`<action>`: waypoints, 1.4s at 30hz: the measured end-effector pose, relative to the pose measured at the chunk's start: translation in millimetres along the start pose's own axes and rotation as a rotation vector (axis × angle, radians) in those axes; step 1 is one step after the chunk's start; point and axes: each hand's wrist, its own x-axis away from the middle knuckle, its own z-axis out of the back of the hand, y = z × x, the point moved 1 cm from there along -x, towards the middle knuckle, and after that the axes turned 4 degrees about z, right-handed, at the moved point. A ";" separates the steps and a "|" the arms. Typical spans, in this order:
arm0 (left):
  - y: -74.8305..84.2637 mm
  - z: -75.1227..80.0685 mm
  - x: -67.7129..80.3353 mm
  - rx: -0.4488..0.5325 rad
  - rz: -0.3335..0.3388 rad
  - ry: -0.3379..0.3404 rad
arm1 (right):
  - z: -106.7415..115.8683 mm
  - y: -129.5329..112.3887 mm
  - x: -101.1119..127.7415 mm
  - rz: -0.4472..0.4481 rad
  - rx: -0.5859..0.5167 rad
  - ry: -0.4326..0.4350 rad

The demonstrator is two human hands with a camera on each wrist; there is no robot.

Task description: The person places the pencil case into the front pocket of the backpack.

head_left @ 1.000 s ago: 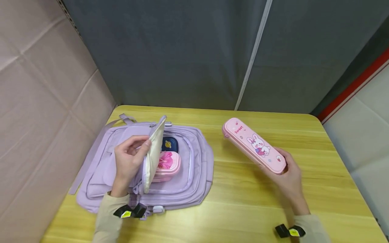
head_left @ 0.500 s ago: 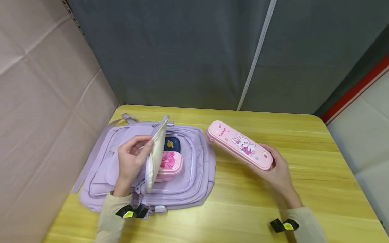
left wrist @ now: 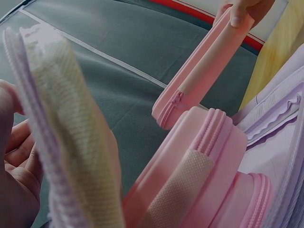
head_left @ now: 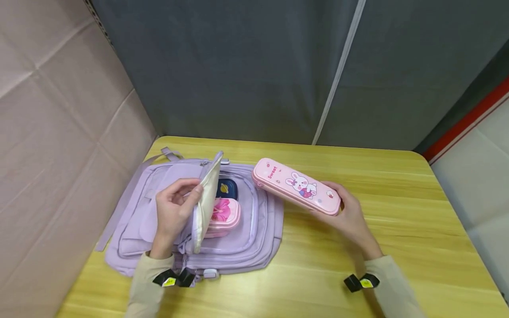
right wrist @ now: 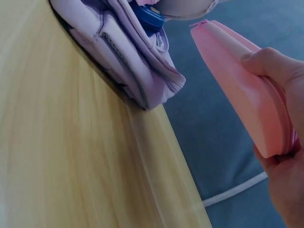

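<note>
**Above the backpack's right edge: a pink case held in the air**

Over the desk [head_left: 397, 229], at about 1 o'clock from the frame's middle, the pink rabbit pencil case [head_left: 296, 186] is gripped at its near end by the right hand [head_left: 350, 218], fingers curled round it; its far end reaches over the lilac backpack [head_left: 262, 238]. At 9 o'clock from the case, the left hand [head_left: 172, 212] pinches the backpack's cream-lined flap [head_left: 207, 201] and holds it upright. Inside the opened compartment lie a pink flower case [head_left: 224, 213] and, just beyond it at 12 o'clock, a dark blue case [head_left: 226, 189]. Cardboard [head_left: 59, 132] stands at 9 o'clock, grey cloth [head_left: 238, 66] at 12.
</note>
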 end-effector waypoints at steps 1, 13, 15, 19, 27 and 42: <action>-0.1 -0.1 0.1 -0.001 0.000 0.000 | -2.0 0.6 -1.9 0.002 -0.006 -0.006; -1.4 -0.9 1.5 -0.016 0.021 0.015 | -24.2 -4.1 -20.9 -0.025 -0.071 -0.107; -1.8 -0.8 1.5 -0.011 0.020 0.014 | -27.9 -4.9 -22.6 -0.034 -0.095 -0.124; -2.3 -1.1 1.3 -0.003 0.013 0.010 | -34.6 -4.7 -26.3 -0.034 -0.131 -0.156; -2.1 -2.3 0.9 -0.003 -0.003 -0.001 | -47.9 -6.3 -37.6 0.027 -0.106 -0.223; 2.0 -1.9 0.4 -0.058 0.010 -0.002 | -58.3 -20.2 -56.0 0.083 -0.100 -0.299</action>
